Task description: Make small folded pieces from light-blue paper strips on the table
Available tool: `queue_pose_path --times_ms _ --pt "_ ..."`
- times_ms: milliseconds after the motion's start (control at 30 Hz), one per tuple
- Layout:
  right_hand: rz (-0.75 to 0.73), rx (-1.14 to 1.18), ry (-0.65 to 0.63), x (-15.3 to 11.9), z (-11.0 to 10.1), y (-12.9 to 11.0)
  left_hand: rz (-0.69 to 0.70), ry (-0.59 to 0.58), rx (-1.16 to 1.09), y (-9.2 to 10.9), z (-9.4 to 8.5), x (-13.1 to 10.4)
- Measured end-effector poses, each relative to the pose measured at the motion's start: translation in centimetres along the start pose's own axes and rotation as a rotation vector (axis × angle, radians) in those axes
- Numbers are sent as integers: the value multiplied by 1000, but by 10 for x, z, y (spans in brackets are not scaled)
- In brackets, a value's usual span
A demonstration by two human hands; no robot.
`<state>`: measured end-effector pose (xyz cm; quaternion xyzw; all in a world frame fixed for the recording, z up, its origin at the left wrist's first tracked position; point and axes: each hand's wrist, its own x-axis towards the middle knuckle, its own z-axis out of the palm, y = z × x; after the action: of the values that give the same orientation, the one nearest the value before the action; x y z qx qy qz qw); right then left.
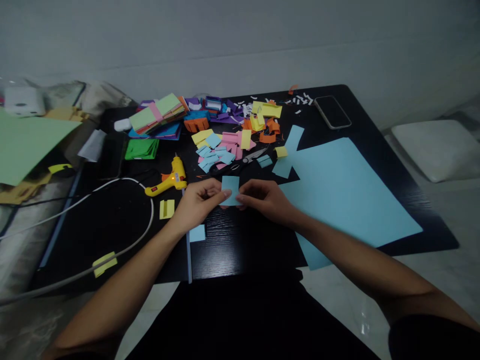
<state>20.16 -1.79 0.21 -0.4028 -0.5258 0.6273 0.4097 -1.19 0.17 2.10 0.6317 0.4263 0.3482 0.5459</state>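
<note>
1. Held at both sides over the near middle of the black wood-grained table (240,250): a small light-blue paper rectangle (229,188); cannot tell whether touching the surface below.
2. Looks plain, matte and nearly flat, with straight edges and square-looking corners; stands taller than wide, matching in colour the large light-blue paper sheet (348,195) to the right.
3. Left grip (200,197): pinched on the rectangle's left side, thumb laid across the lower face.
4. Right grip (268,200): clamped on the lower right edge, thumb and fingers together there.
5. Just beyond: grey-bladed scissors (255,156) and a heap of small folded light-blue paper pieces (210,157).
6. Beside the left hand: a yellow plastic glue gun (168,182), with a folded yellow paper piece (167,209) just below.
7. Near the left wrist: another light-blue paper piece (197,233), flat on the table.
8. On the glue gun's body: small pale markings, too tiny to read.
9. At the far right: a dark-screened, pale-rimmed phone (333,112), lying face up.
</note>
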Motion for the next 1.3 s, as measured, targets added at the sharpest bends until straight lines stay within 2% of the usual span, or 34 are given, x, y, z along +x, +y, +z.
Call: queue_pose_path --times_ms 167,233,300,367,533,667,800,1000,1067,1133,1200,1300 --pt "-41 -24 25 1 -4 2 43 8 -4 -2 -3 0" --pt "-76 -89 89 2 -5 3 139 74 101 -3 -4 -1" --pt "-85 -122 168 2 -5 3 310 152 273 -4 -6 -3" --pt "-17 -39 197 3 -5 2 481 183 457 -4 -8 -5" --pt "268 336 67 3 -2 -1 736 66 790 -9 -11 -9" --pt "330 386 133 4 -1 0 874 25 889 -14 -8 -8" --pt "356 385 194 6 -3 -1 935 41 909 -15 -12 -6" --pt "339 376 260 9 -9 0 825 124 902 -8 -28 -2" --pt "283 300 244 8 -8 1 743 202 836 -7 -27 -1" --pt "195 184 204 6 -7 4 603 257 693 -7 -23 0" --pt "119 84 154 4 -4 6 410 215 491 -10 -16 -1" --pt "51 -31 94 2 -2 9 181 28 227 -15 -4 -1"
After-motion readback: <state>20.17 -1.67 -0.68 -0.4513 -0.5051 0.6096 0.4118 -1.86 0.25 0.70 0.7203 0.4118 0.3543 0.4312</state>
